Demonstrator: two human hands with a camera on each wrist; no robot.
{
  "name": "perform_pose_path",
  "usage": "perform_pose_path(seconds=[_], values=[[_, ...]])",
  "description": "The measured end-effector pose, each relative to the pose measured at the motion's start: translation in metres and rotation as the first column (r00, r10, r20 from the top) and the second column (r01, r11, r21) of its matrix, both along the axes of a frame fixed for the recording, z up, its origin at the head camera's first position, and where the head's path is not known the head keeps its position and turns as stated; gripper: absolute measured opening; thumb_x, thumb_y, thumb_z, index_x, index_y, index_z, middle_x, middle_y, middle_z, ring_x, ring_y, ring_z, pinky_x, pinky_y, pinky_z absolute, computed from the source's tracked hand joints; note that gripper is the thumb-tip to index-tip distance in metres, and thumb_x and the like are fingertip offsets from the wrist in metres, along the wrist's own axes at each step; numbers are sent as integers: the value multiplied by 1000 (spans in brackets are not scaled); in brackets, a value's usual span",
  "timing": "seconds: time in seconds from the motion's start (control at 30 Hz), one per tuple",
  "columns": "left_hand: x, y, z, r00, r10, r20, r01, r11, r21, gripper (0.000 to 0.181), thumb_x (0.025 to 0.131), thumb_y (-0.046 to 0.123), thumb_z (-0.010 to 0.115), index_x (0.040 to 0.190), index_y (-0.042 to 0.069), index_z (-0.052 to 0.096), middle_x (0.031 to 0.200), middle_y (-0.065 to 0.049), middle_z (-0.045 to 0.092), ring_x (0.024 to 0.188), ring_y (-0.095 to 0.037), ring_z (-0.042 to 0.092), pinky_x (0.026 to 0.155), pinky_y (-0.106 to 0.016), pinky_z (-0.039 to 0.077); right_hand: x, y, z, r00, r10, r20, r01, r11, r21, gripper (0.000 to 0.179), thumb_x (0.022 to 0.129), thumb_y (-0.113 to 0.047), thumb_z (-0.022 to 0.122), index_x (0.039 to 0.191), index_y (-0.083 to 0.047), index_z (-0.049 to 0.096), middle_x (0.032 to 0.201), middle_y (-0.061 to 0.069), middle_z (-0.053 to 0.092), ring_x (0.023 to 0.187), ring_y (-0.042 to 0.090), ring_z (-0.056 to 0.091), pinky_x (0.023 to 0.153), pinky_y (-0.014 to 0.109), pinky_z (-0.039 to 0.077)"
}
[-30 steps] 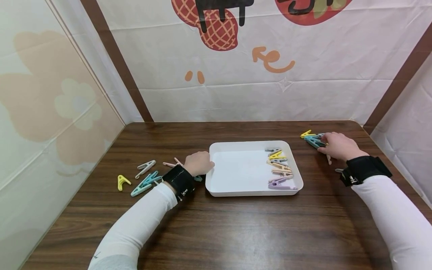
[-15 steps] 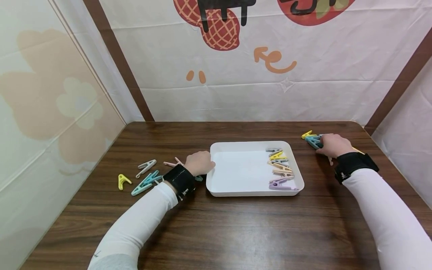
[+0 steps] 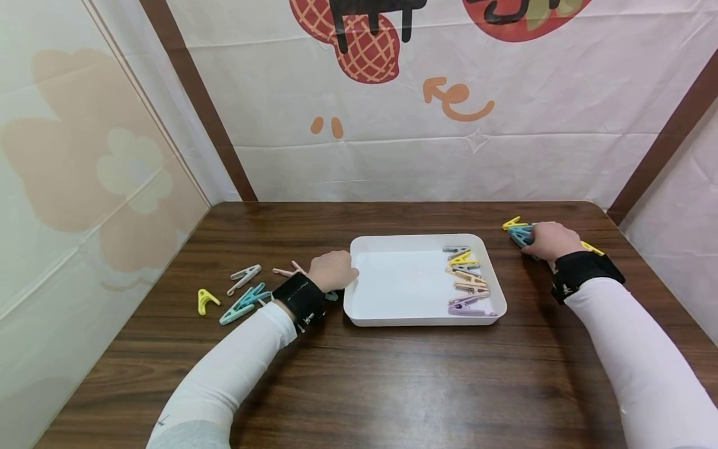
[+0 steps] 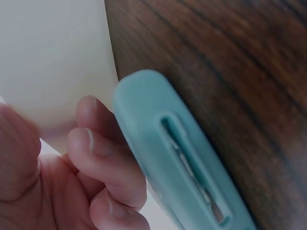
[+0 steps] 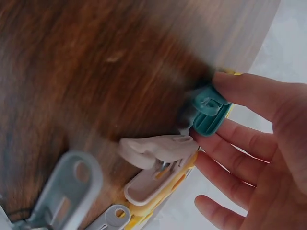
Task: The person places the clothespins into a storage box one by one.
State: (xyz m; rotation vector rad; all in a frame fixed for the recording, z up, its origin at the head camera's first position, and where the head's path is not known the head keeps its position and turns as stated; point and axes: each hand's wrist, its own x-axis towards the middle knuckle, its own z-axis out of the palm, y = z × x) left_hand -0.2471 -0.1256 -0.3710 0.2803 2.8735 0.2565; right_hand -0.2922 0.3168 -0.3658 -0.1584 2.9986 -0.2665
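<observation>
My left hand (image 3: 333, 271) grips the left rim of a white rectangular tray (image 3: 415, 322). In the left wrist view its fingers curl beside the tray wall, and a teal clothespin (image 4: 177, 148) lies close to them. At the far right of the table, my right hand (image 3: 552, 241) pinches a teal clothespin (image 5: 210, 112) between thumb and fingertips. A pale pink clothespin (image 5: 160, 153) lies near those fingertips, overlapping a yellow clothespin (image 5: 165, 194). Inside the tray, a column of clothespins runs along the right side, including a purple clothespin (image 3: 471, 310) nearest the front.
Left of the tray lie a yellow clothespin (image 3: 206, 301), a grey clothespin (image 3: 245, 277), a light-blue clothespin (image 3: 245, 305) and a pink clothespin (image 3: 286, 272). Another yellow clothespin (image 3: 512, 223) lies beyond my right hand, near the table's far edge. A patterned cloth (image 3: 359, 168) hangs behind.
My right hand has shifted slightly left and closed in on the teal clothespin, uncovering a yellow clothespin beside the wrist. My left hand stays on the tray rim.
</observation>
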Motion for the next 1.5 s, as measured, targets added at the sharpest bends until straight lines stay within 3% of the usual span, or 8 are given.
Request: perform_pose_path(seconds=[0.33, 0.57, 0.77, 1.1, 1.3, 1.5], values=[[-2, 1, 0, 1000, 14, 7, -14, 1000, -20, 24, 98, 27, 52, 86, 8, 61, 73, -5, 54, 65, -21, 54, 57, -33, 40, 1, -9, 16, 999, 20, -36, -22, 998, -53, 36, 86, -24, 68, 100, 7, 59, 86, 19, 60, 78, 32, 55, 64, 48, 44], [-3, 0, -2, 1000, 9, 17, -9, 1000, -5, 26, 97, 26, 52, 79, 9, 60, 69, -4, 51, 62, -20, 52, 56, -32, 39, 3, -32, 29, 993, 61, -101, -70, 994, -82, 34, 87, -24, 68, 104, 5, 60, 88, 17, 62, 75, 29, 53, 62, 45, 43], [-2, 1, -1, 1000, 8, 13, -8, 1000, -2, 27, 97, 25, 51, 78, 9, 60, 68, -4, 51, 60, -19, 51, 55, -31, 38, 8, -62, 41, 973, 127, -190, -150, 983, -109, 32, 87, -22, 69, 106, 2, 62, 93, 15, 63, 78, 29, 54, 66, 47, 44], [-1, 1, -1, 1000, 5, 11, -5, 1000, 4, 24, 97, 25, 52, 81, 9, 60, 68, -4, 51, 61, -19, 51, 55, -31, 38, 14, -121, 50, 916, 353, -189, -368, 929, -47, 30, 87, -21, 74, 109, -3, 64, 97, 10, 63, 83, 25, 54, 70, 43, 46], [-1, 0, -1, 1000, 4, 16, -5, 1000, 14, 25, 98, 25, 52, 80, 9, 59, 67, -3, 50, 59, -18, 50, 54, -31, 37, 15, -148, 41, 872, 469, -142, -469, 882, 36, 33, 85, -20, 77, 112, -5, 66, 106, 10, 65, 97, 27, 57, 80, 43, 48], [-1, 0, 0, 1000, 5, 17, -6, 1000, 13, 27, 97, 24, 52, 76, 9, 59, 65, -3, 49, 57, -18, 49, 53, -30, 37, 14, -166, 30, 828, 552, -99, -541, 832, 120, 26, 84, -17, 78, 105, -5, 68, 99, 8, 66, 92, 26, 57, 78, 41, 49]])
